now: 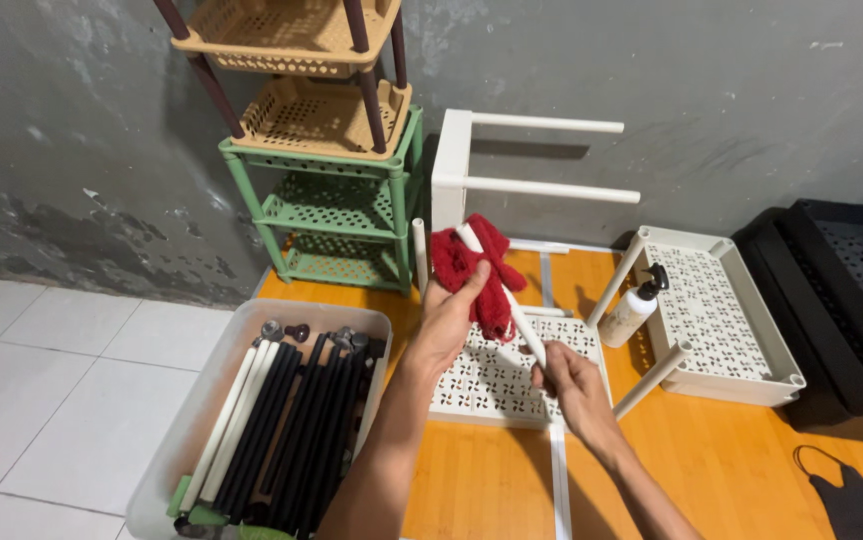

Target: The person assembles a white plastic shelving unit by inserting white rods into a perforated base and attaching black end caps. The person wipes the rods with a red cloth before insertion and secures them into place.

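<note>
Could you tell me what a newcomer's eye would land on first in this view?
Probably the red cloth at centre, gripped by the left hand around a white tube whose lower end the right hand holds. Next, the clear bin of black and white tubes at lower left, and the stacked green and tan racks against the grey wall.

We see two bare forearms, no sleeves, watch or rings; the left hand (449, 318) and right hand (572, 385) wear no gloves.
</note>
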